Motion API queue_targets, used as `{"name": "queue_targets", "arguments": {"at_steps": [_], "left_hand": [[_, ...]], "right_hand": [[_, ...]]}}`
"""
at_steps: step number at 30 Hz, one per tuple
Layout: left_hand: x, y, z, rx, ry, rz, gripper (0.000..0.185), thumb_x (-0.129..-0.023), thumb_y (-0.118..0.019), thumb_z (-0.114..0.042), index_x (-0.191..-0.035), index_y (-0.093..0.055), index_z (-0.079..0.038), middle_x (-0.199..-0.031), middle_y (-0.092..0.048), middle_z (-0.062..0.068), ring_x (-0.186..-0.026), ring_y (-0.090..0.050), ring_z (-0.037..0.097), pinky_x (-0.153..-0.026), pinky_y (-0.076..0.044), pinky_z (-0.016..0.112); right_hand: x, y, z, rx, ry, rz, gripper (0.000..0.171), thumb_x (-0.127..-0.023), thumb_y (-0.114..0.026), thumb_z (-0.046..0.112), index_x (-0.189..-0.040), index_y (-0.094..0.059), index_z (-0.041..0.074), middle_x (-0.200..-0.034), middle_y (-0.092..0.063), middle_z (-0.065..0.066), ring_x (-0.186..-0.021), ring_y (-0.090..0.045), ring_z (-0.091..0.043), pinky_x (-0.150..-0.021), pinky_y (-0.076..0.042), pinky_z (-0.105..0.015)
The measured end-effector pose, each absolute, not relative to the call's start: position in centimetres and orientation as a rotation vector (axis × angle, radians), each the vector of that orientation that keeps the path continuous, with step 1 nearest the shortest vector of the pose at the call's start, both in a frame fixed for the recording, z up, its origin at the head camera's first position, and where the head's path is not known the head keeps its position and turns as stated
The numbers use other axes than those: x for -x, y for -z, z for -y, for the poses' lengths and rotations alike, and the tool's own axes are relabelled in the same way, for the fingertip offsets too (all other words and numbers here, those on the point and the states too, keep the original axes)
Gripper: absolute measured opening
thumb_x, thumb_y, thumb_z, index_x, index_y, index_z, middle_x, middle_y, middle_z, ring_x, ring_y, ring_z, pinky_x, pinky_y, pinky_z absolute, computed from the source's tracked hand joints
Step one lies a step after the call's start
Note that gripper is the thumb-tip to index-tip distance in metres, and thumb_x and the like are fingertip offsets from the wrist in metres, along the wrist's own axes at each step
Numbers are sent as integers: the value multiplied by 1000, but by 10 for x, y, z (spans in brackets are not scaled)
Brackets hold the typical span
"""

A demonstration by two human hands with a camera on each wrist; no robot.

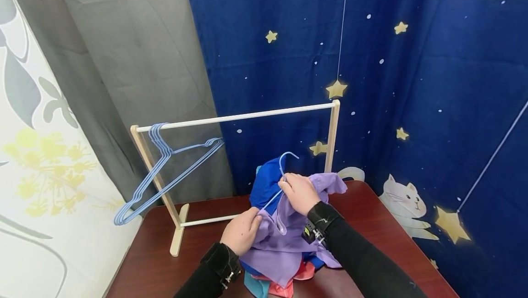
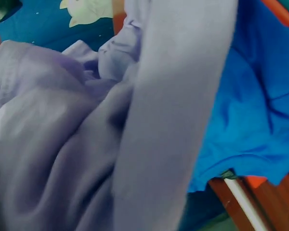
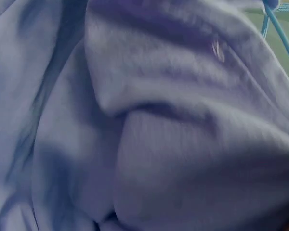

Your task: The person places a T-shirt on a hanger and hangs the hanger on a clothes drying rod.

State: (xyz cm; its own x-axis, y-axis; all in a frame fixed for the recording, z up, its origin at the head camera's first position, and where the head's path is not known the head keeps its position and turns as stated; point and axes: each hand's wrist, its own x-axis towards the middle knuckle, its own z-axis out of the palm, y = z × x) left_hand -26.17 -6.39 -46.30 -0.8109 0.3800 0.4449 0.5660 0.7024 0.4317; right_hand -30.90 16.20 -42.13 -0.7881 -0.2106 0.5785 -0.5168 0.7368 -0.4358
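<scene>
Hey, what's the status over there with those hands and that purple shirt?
Left hand grips purple shirt. Right hand grips blue hanger with the shirt. Clothes pile beneath; rack behind, unobstructed.

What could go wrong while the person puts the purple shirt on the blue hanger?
The purple shirt lies bunched over a pile of other clothes, so lifting it might drag some off the table. The blue hanger, gripped by the right hand while the left hand holds the fabric, could snag inside the folds. The small rack stands close behind, so a bump may tip it.
</scene>
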Motion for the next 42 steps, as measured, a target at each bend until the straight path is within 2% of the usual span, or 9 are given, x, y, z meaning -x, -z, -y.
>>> {"name": "queue_targets", "arguments": {"at_steps": [3, 7, 11, 14, 17, 22, 33, 37, 42], "left_hand": [[261, 468, 65, 718, 842, 2580, 14, -104, -55, -22, -90, -55, -19, -75, -54, -5, -68, -53, 13, -61, -43, 34], [260, 472, 69, 686, 914, 2570, 15, -104, -55, -23, -90, -57, -21, -75, -55, -7, -69, -53, 11, -63, -43, 32], [259, 472, 72, 701, 944, 2535, 13, -104, -56, -22, -92, -60, -21, -78, -58, -7, -72, -54, 11, -66, -45, 33], [257, 471, 75, 716, 944, 2521, 12, -103, -56, -21, -92, -62, -20, -81, -60, -7, -74, -56, 11, -67, -46, 34], [256, 472, 79, 715, 937, 2518, 12, -103, -57, -22, -94, -63, -20, -83, -63, -8, -76, -58, 10, -68, -48, 35], [256, 471, 87, 696, 967, 2478, 12, -103, -57, -21, -93, -63, -22, -81, -60, -10, -75, -56, 9, -68, -46, 33], [260, 466, 98, 740, 1077, 2430, 20, -104, -55, -19, -84, -55, -23, -68, -39, -13, -64, -45, 6, -60, -37, 27], [261, 467, 98, 738, 1101, 2446, 19, -105, -55, -20, -86, -56, -23, -68, -40, -13, -64, -46, 6, -60, -38, 26], [256, 463, 93, 722, 1124, 2501, 17, -106, -54, -22, -89, -57, -21, -72, -45, -11, -69, -48, 8, -64, -39, 27]], "right_hand": [[308, 423, -172, -615, -902, 2466, 21, -103, -58, 25, -114, -70, 13, -106, -68, -2, -106, -61, -25, -95, -46, -47], [313, 430, -193, -599, -877, 2458, 38, -101, -54, 17, -137, -62, 10, -127, -65, -9, -123, -56, -30, -105, -41, -49], [323, 439, -218, -529, -682, 2406, 33, -96, -54, 7, -125, -70, 9, -123, -67, -13, -124, -55, -36, -107, -36, -54], [329, 446, -236, -517, -581, 2389, 23, -96, -58, 6, -110, -75, 12, -112, -70, -10, -118, -57, -37, -104, -37, -56], [331, 448, -250, -529, -558, 2398, 20, -97, -59, 7, -106, -76, 13, -108, -69, -8, -115, -57, -38, -102, -38, -57], [335, 446, -269, -434, -602, 2434, 22, -101, -53, 10, -110, -74, 11, -115, -68, -13, -116, -55, -41, -101, -38, -57], [340, 445, -298, -163, -804, 2463, 29, -109, -41, 15, -120, -62, -2, -120, -63, -27, -116, -57, -46, -98, -41, -60], [338, 448, -299, -73, -773, 2500, 28, -107, -44, 15, -119, -63, -1, -118, -64, -26, -113, -58, -46, -96, -43, -61], [331, 442, -280, -53, -776, 2403, 34, -98, -53, 10, -131, -62, 5, -103, -62, -17, -94, -60, -36, -82, -47, -53]]}}
